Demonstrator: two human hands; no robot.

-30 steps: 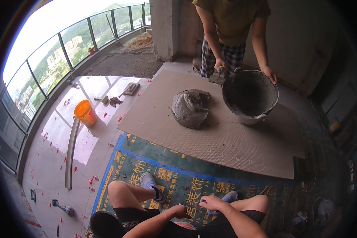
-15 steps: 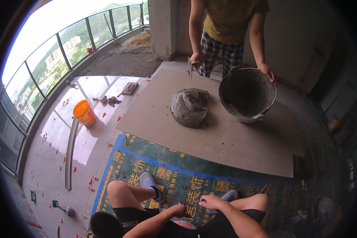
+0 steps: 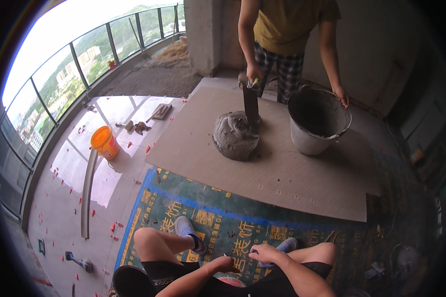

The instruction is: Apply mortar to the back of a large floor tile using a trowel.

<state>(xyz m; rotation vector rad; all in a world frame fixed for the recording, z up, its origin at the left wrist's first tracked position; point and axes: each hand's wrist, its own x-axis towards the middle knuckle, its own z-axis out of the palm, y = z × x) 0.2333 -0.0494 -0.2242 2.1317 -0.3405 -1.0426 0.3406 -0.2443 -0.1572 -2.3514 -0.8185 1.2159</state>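
Vs. half a sec ago, the co-worker (image 3: 295,29) is now lowering a trowel (image 3: 251,105), its blade hanging down and appearing to meet the back right edge of the grey mortar mound (image 3: 234,137); before, it was being held up, clear of the mound. The mortar bucket (image 3: 307,136) is sitting a bit farther right and tipping less, showing more outer wall, w/ the co-worker's other hand gripping its rim. Wearer's hands aren't changing noticeably: the L hand (image 3: 225,265) and R hand (image 3: 265,253) are resting close together betw. the knees, fingers curling; can't tell if either is clamping anything. Mound + bucket are resting on a large ribbed sheet (image 3: 183,133), which is lying partly over green floor covering (image 3: 181,181) w/ blue tape (image 3: 203,198). To the L, glossy pale tiles (image 3: 59,198) are reflecting daylight, w/ red clips (image 3: 113,228) dotting the joints; an orange bucket (image 3: 105,143) is standing nr a long metal bar (image 3: 86,203). Beyond, a curved railing (image 3: 112,42) is edging the bldg, and a sand heap (image 3: 176,52) is lying by a bare concrete pillar (image 3: 199,39).
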